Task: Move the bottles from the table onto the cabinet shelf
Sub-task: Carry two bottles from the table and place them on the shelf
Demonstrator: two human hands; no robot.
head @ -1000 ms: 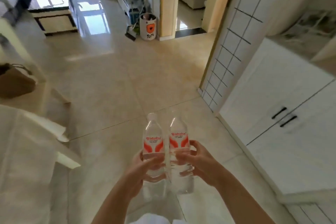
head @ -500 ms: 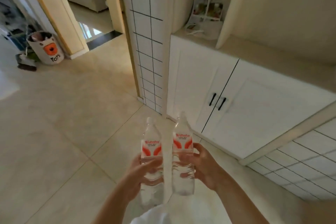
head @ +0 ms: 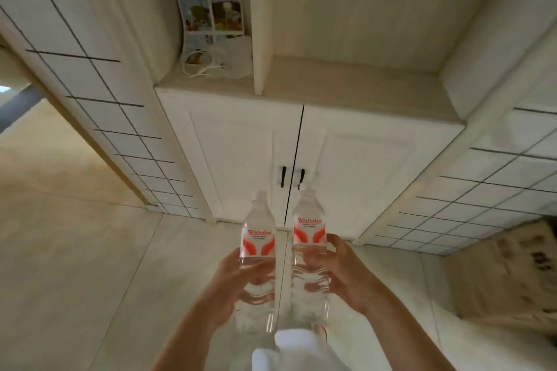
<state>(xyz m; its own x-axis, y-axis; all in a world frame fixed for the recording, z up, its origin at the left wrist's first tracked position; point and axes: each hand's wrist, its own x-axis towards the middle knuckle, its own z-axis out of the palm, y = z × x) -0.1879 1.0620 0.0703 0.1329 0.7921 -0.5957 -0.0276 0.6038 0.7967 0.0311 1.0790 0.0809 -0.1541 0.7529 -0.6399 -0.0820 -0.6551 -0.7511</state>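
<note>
- We are holding two clear water bottles upright, side by side and just apart, at six o'clock in the head view, in front of the white cabinet.
- Our left hand is curling its fingers and thumb around the middle of the left water bottle, below its red-and-white label.
- Our right hand is wrapping the right water bottle the same way, thumb across the front.
- The cabinet shelf is lying at twelve o'clock, above the two closed doors and their dark handles.
- A vertical divider is splitting the shelf; at eleven o'clock the narrow bay is holding a picture leaflet and a coiled white cable.
- We are judging the wide bay at one o'clock to be the better landing place.
- To do this well, we are keeping both bottles vertical, lifting them above the shelf's front edge, and setting the bases flat well behind that edge.
- We are planning to loosen each grip only once its bottle is standing steady.
</note>
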